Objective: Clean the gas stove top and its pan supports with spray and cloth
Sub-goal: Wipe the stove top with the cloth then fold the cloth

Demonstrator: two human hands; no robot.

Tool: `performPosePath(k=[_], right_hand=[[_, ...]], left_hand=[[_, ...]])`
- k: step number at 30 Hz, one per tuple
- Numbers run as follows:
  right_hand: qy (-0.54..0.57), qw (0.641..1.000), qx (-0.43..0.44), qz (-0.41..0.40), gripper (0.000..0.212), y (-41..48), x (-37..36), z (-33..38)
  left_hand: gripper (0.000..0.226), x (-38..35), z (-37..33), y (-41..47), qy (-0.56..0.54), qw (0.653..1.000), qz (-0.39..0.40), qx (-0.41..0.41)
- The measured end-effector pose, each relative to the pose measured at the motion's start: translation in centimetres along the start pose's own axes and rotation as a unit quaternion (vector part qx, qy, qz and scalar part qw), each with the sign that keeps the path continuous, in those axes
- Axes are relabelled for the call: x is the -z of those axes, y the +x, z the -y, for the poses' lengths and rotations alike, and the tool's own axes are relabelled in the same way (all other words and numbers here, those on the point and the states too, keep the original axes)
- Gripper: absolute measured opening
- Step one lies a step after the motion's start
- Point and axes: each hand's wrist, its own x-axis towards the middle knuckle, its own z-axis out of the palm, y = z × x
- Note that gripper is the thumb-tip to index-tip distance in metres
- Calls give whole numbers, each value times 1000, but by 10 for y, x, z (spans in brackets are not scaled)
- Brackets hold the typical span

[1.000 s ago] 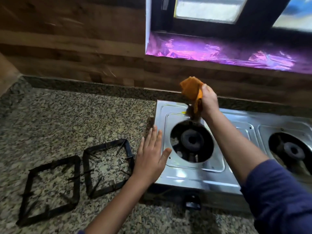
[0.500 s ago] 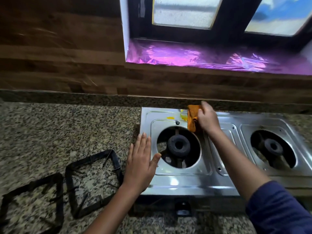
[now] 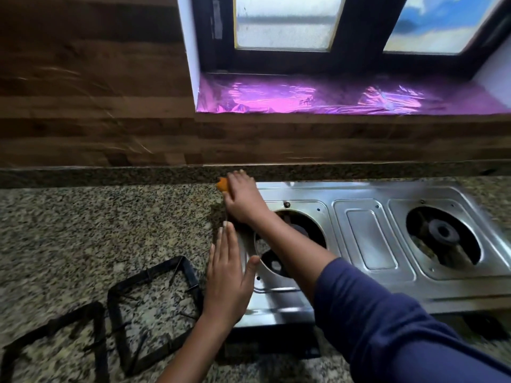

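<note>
Head view: looking down at a speckled granite counter [image 3: 96, 230] with a steel two-burner gas stove [image 3: 367, 244] against a wood-panelled wall.
Right hand [image 3: 243, 201]: reaching across the left burner to the stove's back-left corner, palm down, fingers curled together over an orange cloth [image 3: 221, 186].
Cloth: pressed under the hand at the stove's rear edge, only a small orange tip showing past the fingers.
Left hand [image 3: 228, 275]: flat and spread, fingers straight and side by side, thumb apart, resting on the stove's left edge near the front, holding nothing.
Left burner [image 3: 279, 261]: round opening partly hidden by the right forearm, no support on it.
Right burner [image 3: 443, 233]: open dark ring in its round well, also without a support.
Pan supports: two black square frames lying flat on the counter left of the stove, the nearer one [image 3: 154, 308] just beside the left hand, the other [image 3: 55, 352] at the lower-left edge, partly cut off.
Sleeve [image 3: 387, 335]: dark blue, on the right arm.
Window sill [image 3: 345, 99]: above the wall panels, covered in shiny purple foil.
</note>
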Motion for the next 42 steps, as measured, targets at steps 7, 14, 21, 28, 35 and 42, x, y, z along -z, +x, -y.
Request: performPosePath(k=[7,14,21,28,35,42], right_hand=[[32,991,124,39,39,-19,-10,29],[71,971,210,87,42,-115,-4,49],[85,932,297,190,49,-208,11,51],[139,934,258,206,45,-281,34,15],[165,975,148,5,40,-313,80,-48],[49,955,288,52,46,-268,12,-6]], left_hand=[[85,13,-5,-10,-134,981,-142,16],[92,41,24,-11,-275,937,-205,65],[117,77,15,-4,-281,948,-106,107],[125,58,-10,-29,-310,941,10,135],[119,40,-12,-39,-307,942,24,133],[119,40,-12,-32,-291,944,11,153]])
